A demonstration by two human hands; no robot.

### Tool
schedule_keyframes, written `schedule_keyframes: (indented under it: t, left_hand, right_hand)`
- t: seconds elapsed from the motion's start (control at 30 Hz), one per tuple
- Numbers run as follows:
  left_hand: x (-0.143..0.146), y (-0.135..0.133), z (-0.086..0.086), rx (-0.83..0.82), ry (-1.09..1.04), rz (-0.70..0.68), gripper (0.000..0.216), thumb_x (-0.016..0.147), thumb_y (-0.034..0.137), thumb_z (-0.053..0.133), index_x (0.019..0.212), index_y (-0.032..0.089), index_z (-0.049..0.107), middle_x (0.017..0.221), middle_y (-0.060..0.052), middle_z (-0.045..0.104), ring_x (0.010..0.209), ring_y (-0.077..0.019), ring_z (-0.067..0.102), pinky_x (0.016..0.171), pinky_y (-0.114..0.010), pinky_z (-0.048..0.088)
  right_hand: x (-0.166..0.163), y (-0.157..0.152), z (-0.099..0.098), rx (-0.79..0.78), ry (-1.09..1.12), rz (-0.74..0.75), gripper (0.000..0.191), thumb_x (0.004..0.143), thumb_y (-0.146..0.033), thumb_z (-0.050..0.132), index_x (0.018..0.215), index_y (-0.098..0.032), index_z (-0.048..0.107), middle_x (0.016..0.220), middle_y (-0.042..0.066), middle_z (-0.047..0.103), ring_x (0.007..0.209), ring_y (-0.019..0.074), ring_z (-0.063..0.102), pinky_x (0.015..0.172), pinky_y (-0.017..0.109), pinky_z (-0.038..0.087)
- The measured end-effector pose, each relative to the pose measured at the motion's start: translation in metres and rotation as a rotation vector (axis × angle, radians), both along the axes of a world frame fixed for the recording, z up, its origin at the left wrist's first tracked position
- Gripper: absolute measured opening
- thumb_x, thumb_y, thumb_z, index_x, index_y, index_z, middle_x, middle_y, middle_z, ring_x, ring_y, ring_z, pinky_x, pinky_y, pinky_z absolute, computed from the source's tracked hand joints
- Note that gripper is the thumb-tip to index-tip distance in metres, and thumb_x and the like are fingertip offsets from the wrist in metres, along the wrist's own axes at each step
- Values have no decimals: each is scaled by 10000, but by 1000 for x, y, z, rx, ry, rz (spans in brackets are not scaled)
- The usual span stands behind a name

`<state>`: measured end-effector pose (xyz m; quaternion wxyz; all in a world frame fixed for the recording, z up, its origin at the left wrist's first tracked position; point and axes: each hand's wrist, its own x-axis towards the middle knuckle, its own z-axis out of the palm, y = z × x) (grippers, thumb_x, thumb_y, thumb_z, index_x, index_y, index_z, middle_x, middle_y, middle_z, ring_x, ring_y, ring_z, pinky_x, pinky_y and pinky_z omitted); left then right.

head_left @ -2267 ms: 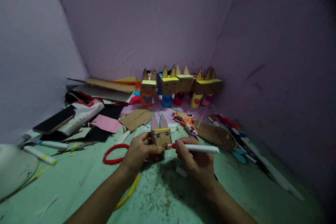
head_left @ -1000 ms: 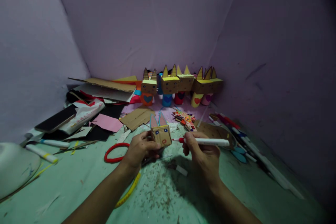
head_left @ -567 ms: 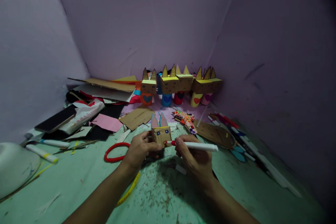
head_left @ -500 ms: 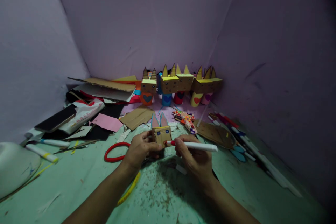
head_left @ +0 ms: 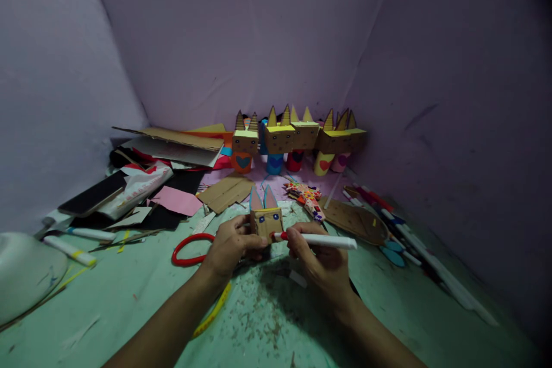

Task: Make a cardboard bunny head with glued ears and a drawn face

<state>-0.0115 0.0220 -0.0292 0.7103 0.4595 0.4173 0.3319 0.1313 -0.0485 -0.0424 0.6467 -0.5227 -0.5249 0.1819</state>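
Note:
My left hand (head_left: 233,243) is closed on the lower left of a small cardboard animal head (head_left: 268,222). Two drawn blue eyes mark its face, and pink-and-blue pointed ears stand on top. In my right hand (head_left: 319,256) is a white marker (head_left: 330,240) with a red tip, held like a pen. The tip touches or nearly touches the lower part of the face, where a red mark shows. Beside my left wrist lies the red handle of scissors (head_left: 173,257), partly hidden by that hand.
Finished-looking cardboard animal figures (head_left: 280,139) stand in a row at the back. Cardboard and paper scraps (head_left: 176,200) pile up at the left, near a white rounded object (head_left: 28,276). Several markers (head_left: 411,236) line the right side. A yellow band (head_left: 213,316) lies in front.
The view shifts very slightly. Both hands keep their hold, and the marker's tip stays at the lower face of the cardboard head with barely any movement.

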Motion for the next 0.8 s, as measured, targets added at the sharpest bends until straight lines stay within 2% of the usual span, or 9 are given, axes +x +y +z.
schedule_keyframes:
  t: [0.2,0.67,0.8]
  left_hand:
    - [-2,0,-2,13,-3,-9,513,503,148,719,1001,86,617,868,-95,712,632,-173,617,473,-250,477]
    - [-1,0,-1,4,-1,-17,552,504,145,715,1041,83,603,865,-90,713,635,-167,618,484,-246,475]
    - [-1,0,-2,4,4,-10,564,490,149,718,1038,76,602,857,-89,714,607,-161,610,478,-253,476]
  right_hand:
    - [1,0,-2,-11,3,-13,183,823,-292,609,689,-181,663,588,9,630,475,119,539,396,219,388]
    - [0,0,-1,2,-15,35,160,830,-269,603,711,-183,668,597,1,627,487,115,537,421,220,396]
    - [0,0,0,-6,8,1,164,824,-271,607,699,-180,661,562,-8,597,460,107,509,402,214,381]
